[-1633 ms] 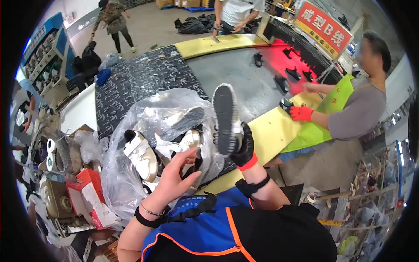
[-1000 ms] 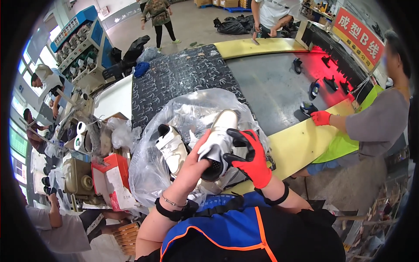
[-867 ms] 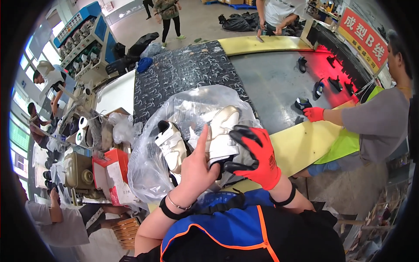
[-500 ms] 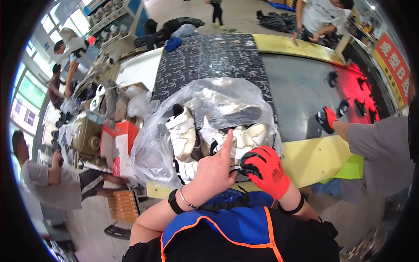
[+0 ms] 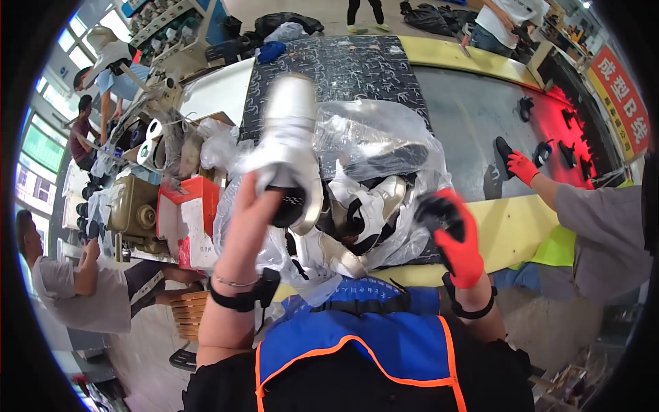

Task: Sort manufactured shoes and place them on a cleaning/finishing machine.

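Observation:
My bare left hand grips a white shoe, blurred by motion, at its dark-lined opening. The shoe's toe points away from me, above the plastic bag. In its red glove with black coating, my right hand is raised at the bag's right side, fingers apart and curved, with nothing visible in them. Several white and beige shoes with black linings lie in the clear plastic bag between my hands. Parts of them are covered by plastic or by the held shoe.
A black patterned sheet lies beneath the bag. At right, a co-worker's red-gloved hand touches a dark shoe sole on the grey conveyor, lit red at its far end. A red and white box stands at left.
My left hand has gone from pointing over the shoes to holding a white shoe up on the left. My right hand has moved right, away from the left. The co-worker's dark sole has shifted.

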Motion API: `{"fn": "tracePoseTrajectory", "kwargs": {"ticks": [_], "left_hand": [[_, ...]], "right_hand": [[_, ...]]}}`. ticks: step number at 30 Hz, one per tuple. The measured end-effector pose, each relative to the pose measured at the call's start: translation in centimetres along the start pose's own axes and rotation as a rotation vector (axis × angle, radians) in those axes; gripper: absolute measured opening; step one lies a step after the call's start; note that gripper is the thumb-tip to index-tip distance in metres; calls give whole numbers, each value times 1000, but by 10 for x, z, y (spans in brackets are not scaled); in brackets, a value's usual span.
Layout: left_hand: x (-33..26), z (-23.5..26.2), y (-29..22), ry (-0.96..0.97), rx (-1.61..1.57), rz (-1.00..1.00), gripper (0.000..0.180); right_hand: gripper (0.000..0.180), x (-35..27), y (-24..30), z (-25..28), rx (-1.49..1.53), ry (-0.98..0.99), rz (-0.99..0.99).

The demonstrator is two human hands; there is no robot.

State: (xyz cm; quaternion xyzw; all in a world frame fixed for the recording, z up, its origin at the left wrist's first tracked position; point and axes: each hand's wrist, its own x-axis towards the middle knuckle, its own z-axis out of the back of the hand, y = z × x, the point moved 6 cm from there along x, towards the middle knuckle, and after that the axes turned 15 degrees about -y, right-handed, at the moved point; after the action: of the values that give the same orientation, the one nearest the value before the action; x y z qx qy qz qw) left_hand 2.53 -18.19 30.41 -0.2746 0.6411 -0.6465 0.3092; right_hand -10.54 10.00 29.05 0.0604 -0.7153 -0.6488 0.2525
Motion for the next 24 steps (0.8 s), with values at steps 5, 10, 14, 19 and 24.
{"fn": "tracePoseTrajectory", "kwargs": {"ticks": [5, 10, 14, 19, 24], "left_hand": [[23, 91, 31, -190, -258, -17, 40], [29, 99, 49, -119, -235, -118, 39], [19, 73, 52, -36, -539, 82, 47], [-9, 27, 94, 396, -390, 334, 53], [-36, -37, 81, 716, -403, 393, 50]], "right_hand": [[48, -56, -29, -63, -654, 343, -62], [61, -75, -42, -82, -742, 304, -154], [49, -88, -68, -45, -625, -96, -265], [78, -60, -59, -52, -950, -299, -149], [94, -42, -77, -59, -945, -295, -276]]}}
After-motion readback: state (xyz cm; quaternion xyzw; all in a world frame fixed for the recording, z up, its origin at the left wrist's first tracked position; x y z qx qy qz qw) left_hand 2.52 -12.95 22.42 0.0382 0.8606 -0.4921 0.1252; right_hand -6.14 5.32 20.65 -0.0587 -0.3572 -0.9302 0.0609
